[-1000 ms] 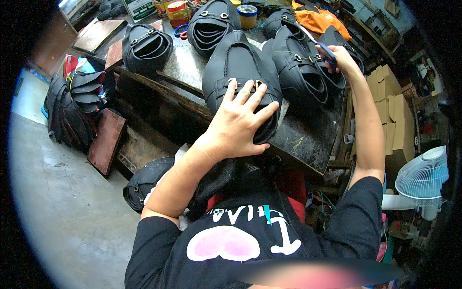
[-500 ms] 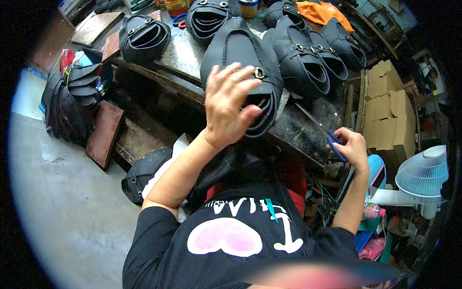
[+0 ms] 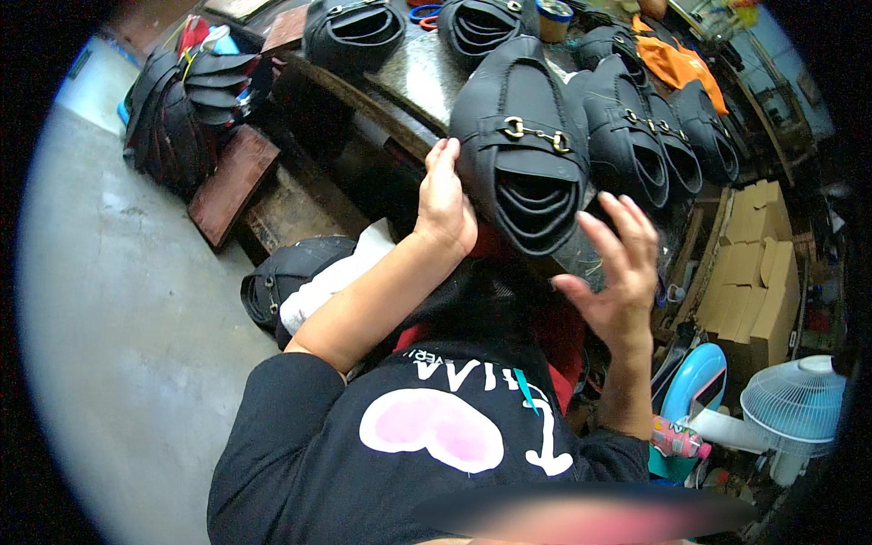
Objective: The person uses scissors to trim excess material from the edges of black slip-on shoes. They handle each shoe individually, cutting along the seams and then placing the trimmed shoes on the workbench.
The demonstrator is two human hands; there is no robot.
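Observation:
A stack of nested black shoe uppers (image 3: 522, 173) with a gold chain-like buckle lies at the table's near edge, its open ends toward me. My left hand (image 3: 445, 204) rests along the left side of the stack, fingers stretched out. To the right of the stack, my right hand (image 3: 622, 268) is raised with its fingers apart, holding nothing. More stacks of black uppers stand close by: one group (image 3: 627, 136) to the right, one stack (image 3: 486, 27) behind and another (image 3: 354, 36) at the back left.
An orange cloth (image 3: 681, 68) and a round tub (image 3: 552, 18) are at the back of the table. Cardboard boxes (image 3: 749, 272) and a fan (image 3: 790, 409) stand on the right. At left are a bundle of black pieces (image 3: 173, 118) and a reddish-brown board (image 3: 234, 182).
The blue-handled scissors have left my right hand, which has moved left toward the stack and spread its fingers. My left hand has gone from over the stack to its left side.

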